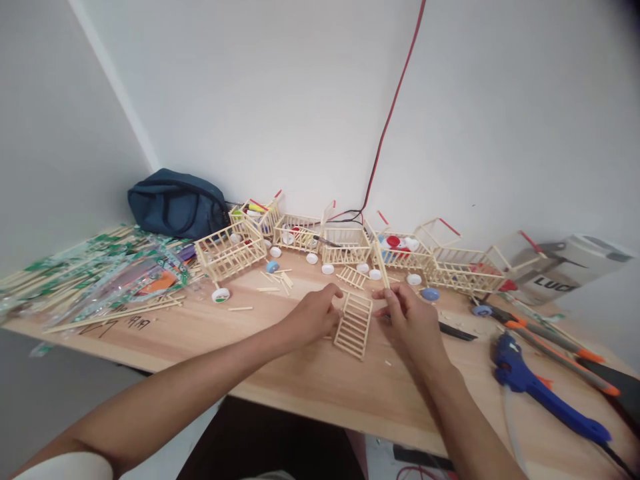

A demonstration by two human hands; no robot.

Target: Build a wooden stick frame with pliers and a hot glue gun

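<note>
A ladder-like panel of thin wooden sticks lies flat on the wooden table between my hands. My left hand rests at the panel's left edge with its fingers curled against it. At the panel's upper right corner my right hand pinches a single wooden stick that stands tilted upward. Another small stick panel lies just behind.
Several small stick-built carts with bottle-cap wheels line the back by the wall. A blue glue gun and orange-handled tools lie right. Packets of sticks and a dark bag sit left. A red cable hangs down the wall.
</note>
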